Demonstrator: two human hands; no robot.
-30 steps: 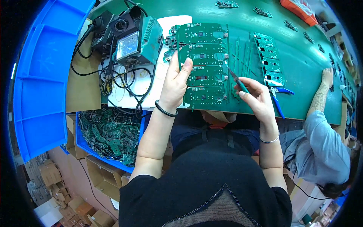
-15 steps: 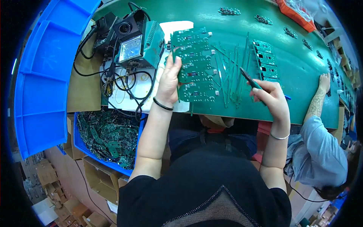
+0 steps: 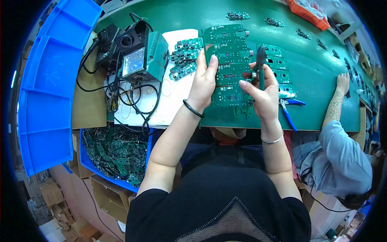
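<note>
A green circuit board panel point(image 3: 227, 76), made of several joined small boards, is held up by its left edge in my left hand point(image 3: 206, 76). The fingers of that hand close around the edge, with the thumb on the face. My right hand point(image 3: 264, 90) is closed around pliers point(image 3: 261, 60) with dark jaws and a green handle, jaws pointing up. Its thumb is at the panel's right edge; whether it touches cannot be made out. Thin green strips lie under the panel, mostly hidden. Another board panel point(image 3: 285, 76) lies on the table right of my right hand.
Blue-handled pliers point(image 3: 287, 114) lie on the green table point(image 3: 318, 88). Small boards point(image 3: 187, 50) rest on a white sheet beside a soldering station point(image 3: 139, 60). A blue bin point(image 3: 115, 157) of board scraps stands lower left. A co-worker's hand point(image 3: 342, 82) is at the right, near a row of boards.
The panel has moved right and now shows its component face. My right hand has come left to its edge with the pliers. The blue-handled pliers and the boards on the sheet are now uncovered.
</note>
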